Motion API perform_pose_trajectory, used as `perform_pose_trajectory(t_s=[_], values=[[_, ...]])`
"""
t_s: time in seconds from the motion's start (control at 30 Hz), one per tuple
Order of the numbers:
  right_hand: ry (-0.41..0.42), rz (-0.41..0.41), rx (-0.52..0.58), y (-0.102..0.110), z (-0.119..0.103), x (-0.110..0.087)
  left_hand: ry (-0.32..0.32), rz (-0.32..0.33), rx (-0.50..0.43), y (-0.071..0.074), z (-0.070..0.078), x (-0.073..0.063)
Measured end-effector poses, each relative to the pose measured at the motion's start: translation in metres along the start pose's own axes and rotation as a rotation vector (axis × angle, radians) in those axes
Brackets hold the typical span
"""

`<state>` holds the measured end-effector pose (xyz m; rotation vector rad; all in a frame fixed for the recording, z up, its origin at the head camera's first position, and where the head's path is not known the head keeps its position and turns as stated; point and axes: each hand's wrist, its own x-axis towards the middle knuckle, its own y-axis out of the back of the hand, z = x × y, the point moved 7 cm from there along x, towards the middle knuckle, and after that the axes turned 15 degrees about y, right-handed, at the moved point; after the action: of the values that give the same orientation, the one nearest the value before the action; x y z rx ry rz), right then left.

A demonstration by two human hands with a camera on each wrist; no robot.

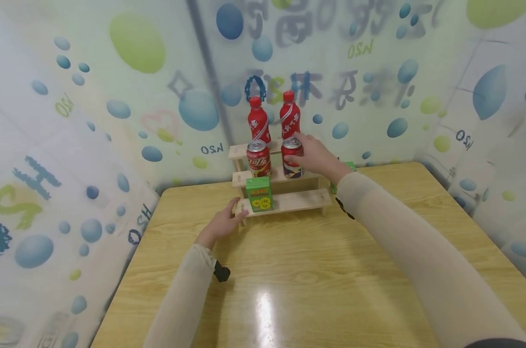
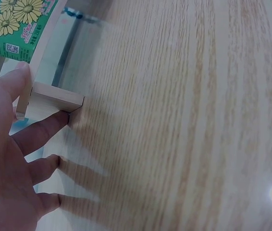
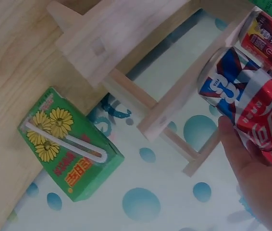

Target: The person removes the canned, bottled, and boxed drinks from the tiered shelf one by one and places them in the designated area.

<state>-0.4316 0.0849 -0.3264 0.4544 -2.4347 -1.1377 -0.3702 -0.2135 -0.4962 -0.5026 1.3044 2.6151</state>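
Observation:
A three-step wooden rack (image 1: pixel 298 199) stands at the back of the table. My right hand (image 1: pixel 317 155) grips the right-hand red soda can (image 1: pixel 292 169) on the middle step, thumb across its front; that can's blue and white lower part shows in the right wrist view. Beside it is another red soda can (image 1: pixel 258 162). My left hand (image 1: pixel 223 223) holds the left end of the bottom step, the thumb (image 2: pixel 18 79) at the board and the index finger by its leg. Close to that thumb, a green drink carton (image 1: pixel 259 195) with yellow flowers stands on the step.
Two red bottles (image 1: pixel 258 123) (image 1: pixel 290 116) stand on the top step. A second green carton (image 3: pixel 68 144), with a straw on its side, stands right of the rack, mostly behind my right wrist in the head view. Patterned walls (image 1: pixel 167 96) enclose the wooden table (image 1: pixel 298 270).

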Motion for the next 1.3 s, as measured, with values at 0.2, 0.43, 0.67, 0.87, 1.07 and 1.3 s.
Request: perform_pose_trajectory(t_s=[0.2, 0.43, 0.67, 0.87, 1.07, 1.3], values=[[0.002, 0.041, 0.041, -0.002, 0.003, -0.001, 0.005, -0.005, -0.015, 0.002, 0.002, -0.002], [0.006, 0.062, 0.112, 0.003, 0.004, -0.005, 0.010, -0.004, -0.018, 0.000, -0.001, -0.002], [-0.037, 0.061, 0.131, 0.021, 0.012, -0.020, 0.019, -0.004, -0.034, 0.000, -0.002, -0.003], [-0.053, 0.065, 0.093, 0.047, 0.017, -0.030, 0.005, 0.000, -0.029, 0.001, -0.001, -0.001], [-0.074, 0.075, 0.015, 0.071, 0.025, -0.043, 0.011, -0.006, -0.031, 0.001, 0.000, -0.002], [-0.090, 0.092, -0.007, 0.089, 0.043, -0.060, 0.012, -0.010, -0.026, 0.000, -0.001, -0.002]])
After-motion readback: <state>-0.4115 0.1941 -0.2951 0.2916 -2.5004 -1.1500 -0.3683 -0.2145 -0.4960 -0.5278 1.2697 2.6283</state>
